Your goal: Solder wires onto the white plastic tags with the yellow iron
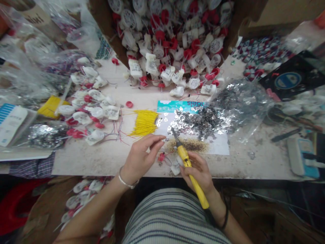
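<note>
The striped shirt [175, 217] is closest. The right hand [200, 173] grasps a yellow soldering iron [188, 162], tip near silvery metal pieces [200, 120]. The left hand's [142, 154] thumb and fingertips draw together beside yellow wires [145, 122]; whether they pinch anything, I cannot tell.

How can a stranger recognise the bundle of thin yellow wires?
On the pale table, find the heap of small silver metal pieces. Just left of it, beyond the left hand, lies the bundle of thin yellow wires. Its fine strands set it apart from the thick yellow-handled tool in the right hand.
</note>
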`<action>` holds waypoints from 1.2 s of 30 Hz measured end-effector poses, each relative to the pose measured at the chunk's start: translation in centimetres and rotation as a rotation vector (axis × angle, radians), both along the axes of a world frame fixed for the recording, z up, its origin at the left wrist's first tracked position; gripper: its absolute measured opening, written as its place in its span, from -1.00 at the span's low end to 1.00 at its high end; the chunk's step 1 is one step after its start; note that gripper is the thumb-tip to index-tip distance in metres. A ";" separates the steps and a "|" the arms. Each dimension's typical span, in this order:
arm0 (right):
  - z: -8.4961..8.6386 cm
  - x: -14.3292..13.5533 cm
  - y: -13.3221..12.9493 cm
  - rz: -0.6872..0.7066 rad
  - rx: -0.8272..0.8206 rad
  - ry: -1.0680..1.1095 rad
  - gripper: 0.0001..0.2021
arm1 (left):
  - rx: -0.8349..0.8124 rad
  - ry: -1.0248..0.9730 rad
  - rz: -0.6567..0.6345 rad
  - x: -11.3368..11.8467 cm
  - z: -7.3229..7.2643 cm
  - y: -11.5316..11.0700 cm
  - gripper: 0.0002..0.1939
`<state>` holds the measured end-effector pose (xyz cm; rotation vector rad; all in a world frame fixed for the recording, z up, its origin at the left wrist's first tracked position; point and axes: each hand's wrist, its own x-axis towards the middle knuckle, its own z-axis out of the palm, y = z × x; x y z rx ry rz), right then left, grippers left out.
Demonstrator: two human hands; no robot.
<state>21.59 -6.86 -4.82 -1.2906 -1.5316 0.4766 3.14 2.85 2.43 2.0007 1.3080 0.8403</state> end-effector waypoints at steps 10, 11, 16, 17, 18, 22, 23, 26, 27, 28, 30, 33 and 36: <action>1.9 1.0 1.4 -0.198 -0.182 0.442 -0.75 | -0.560 -0.067 0.043 -2.0 -2.0 -3.7 -0.84; 1.8 0.9 1.4 -0.173 -0.205 0.481 -0.76 | -0.624 -0.158 0.072 -1.5 -2.4 -4.1 -0.83; 1.1 0.7 1.6 -0.208 -0.163 0.307 -0.76 | -0.606 -0.489 0.217 0.3 -3.1 -5.2 -0.81; 1.0 0.7 1.7 -0.218 -0.137 0.242 -0.77 | -0.548 -0.511 0.199 0.5 -3.0 -5.2 -0.83; 0.9 0.6 1.8 -0.219 -0.106 0.179 -0.78 | -0.489 -0.513 0.165 0.7 -2.9 -5.2 -0.84; 0.6 0.3 2.4 -0.110 0.057 -0.013 -0.79 | -0.351 -0.334 0.066 1.4 -3.3 -5.0 -0.91; 0.6 0.1 2.5 -0.082 0.077 -0.019 -0.80 | -0.333 -0.280 0.062 1.6 -3.5 -5.0 -0.93; 0.7 -0.5 2.4 -0.014 0.032 0.081 -0.76 | -0.225 -0.178 0.037 1.9 -4.4 -5.2 -0.82; 0.7 -0.7 2.3 -0.008 0.001 0.131 -0.76 | -0.174 -0.151 0.023 1.9 -4.5 -5.3 -0.80; 0.8 -0.9 2.2 -0.012 -0.032 0.172 -0.76 | -0.129 -0.123 0.008 1.9 -4.6 -5.4 -0.80; 0.9 -1.2 2.2 -0.054 -0.082 0.210 -0.78 | -0.083 -0.058 -0.025 1.8 -4.5 -5.4 -0.87; 0.8 -1.4 2.2 -0.121 -0.100 0.203 -0.77 | -0.125 -0.011 -0.094 1.7 -4.0 -5.2 -0.92; 0.3 -1.7 2.0 -0.131 -0.009 0.171 -0.79 | -0.202 -0.031 -0.091 1.8 -3.6 -5.0 -0.89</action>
